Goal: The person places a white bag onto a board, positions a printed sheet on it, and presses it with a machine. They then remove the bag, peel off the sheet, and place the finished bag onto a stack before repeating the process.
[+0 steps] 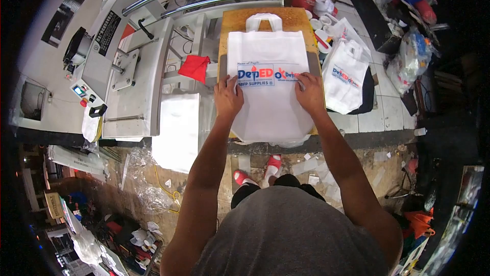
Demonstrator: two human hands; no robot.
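A white tote bag (270, 110) lies flat on a wooden-topped board (236, 21), its handles toward the far end. Blue and red lettering (255, 75) runs across its middle, reading "DepED" and "SBFP SUPPLIES". At the left end of the lettering, my left hand (228, 94) has its fingers bent and closed at the bag's left side. My right hand (310, 93) is closed at the opposite side, its curled fingers covering part of the print. Whether the fingertips pinch the cloth or a thin sheet over it is hard to see.
More printed white bags (347, 77) are stacked to the right. A heat-press-like machine (122, 72) with metal rails stands left, beside a red cloth (194, 68) and blank white bags (178, 130). Tubs (322, 41) sit at the back right. Plastic scraps (153, 199) litter the floor.
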